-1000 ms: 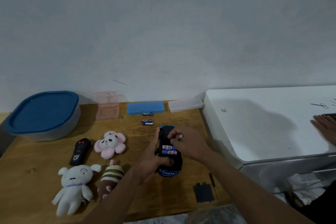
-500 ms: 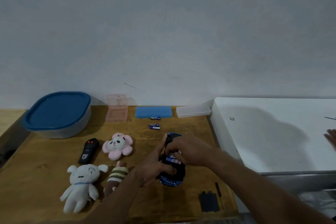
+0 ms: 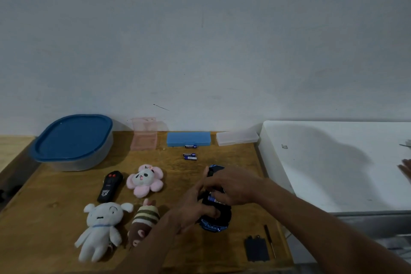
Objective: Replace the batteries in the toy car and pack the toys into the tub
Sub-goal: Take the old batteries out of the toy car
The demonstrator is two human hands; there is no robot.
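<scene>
Lowered my right hand (image 3: 233,184), fingers curled on battery (image 3: 211,198) in toy car (image 3: 220,216); left hand (image 3: 193,209) gripped it; swap unfinished.

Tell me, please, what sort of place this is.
Probably a plain room at home used as a work corner: a wooden table against a bare painted wall, with a white plush toy and a blue-lidded tub on it.

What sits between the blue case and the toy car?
Three loose batteries on the wooden table: one by the blue case, two side by side nearer the toy car. Head view.
</scene>
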